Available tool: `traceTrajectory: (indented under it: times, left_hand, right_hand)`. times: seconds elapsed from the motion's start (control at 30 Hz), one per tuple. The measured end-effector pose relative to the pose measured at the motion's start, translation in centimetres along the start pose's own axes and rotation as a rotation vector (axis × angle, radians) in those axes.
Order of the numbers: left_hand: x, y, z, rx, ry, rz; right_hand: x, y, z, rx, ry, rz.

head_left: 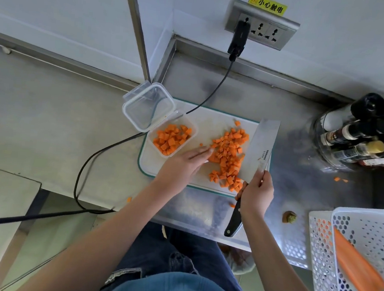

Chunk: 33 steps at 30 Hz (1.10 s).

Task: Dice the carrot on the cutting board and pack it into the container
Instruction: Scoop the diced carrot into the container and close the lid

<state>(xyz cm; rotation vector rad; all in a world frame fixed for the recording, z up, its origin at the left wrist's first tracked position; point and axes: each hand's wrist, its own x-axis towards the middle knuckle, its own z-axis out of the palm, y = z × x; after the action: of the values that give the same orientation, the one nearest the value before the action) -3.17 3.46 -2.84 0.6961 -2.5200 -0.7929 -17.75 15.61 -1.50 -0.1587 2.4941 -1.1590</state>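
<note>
A heap of diced carrot (pixel 228 157) lies on the white cutting board (pixel 208 123). On the board's left end stands a clear plastic container (pixel 172 137), partly filled with carrot cubes, its hinged lid (pixel 148 106) open behind it. My left hand (pixel 185 165) lies flat on the board, straight fingers touching the left edge of the heap. My right hand (pixel 256 191) grips the black handle of a cleaver (pixel 261 148), whose broad blade stands against the heap's right side.
A black cable (pixel 108 148) runs from the wall socket (pixel 262 24) across the board's far corner and off the counter. Bottles (pixel 362 133) stand at right. A white perforated basket (pixel 361 257) with whole carrots sits at lower right. Carrot scraps (pixel 290 217) lie on the steel counter.
</note>
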Motion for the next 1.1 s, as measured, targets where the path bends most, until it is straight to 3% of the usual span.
traceTrajectory:
  times: [0.1,0.2,0.27,0.33,0.43,0.73,0.87,1.1]
  left_hand:
    - [-3.9,-1.0,-1.4,0.181,0.132,-0.031]
    - [-9.0,-2.3,-2.9,0.451,0.217,-0.293]
    - [-11.9,-3.1,-3.3,0.609,0.186,-0.476]
    - [-13.8,-3.7,-3.1,0.715,0.116,-0.525]
    - [-15.1,-4.7,-2.2,0.803,0.057,-0.438]
    - [-15.1,-5.7,-2.2,0.857,0.099,-0.275]
    - [-12.6,-4.2,-2.8,0.723,0.122,-0.249]
    - [-2.5,0.7,1.5,0.414,0.152,0.093]
  right_hand:
    - [0.1,0.3,-0.1,0.01,-0.009,0.008]
    - [0.2,0.2,0.2,0.02,-0.015,0.007]
    - [0.1,0.0,0.5,0.006,-0.012,-0.019]
    - [0.0,-0.5,0.6,-0.01,-0.021,-0.045]
    - [-0.3,-1.2,0.9,0.0,-0.042,-0.046]
    - [-0.4,-0.7,0.6,-0.019,-0.021,-0.025]
    - [0.7,0.1,-1.1,-0.071,0.052,-0.008]
    - [1.7,1.6,-4.3,-0.117,0.094,0.078]
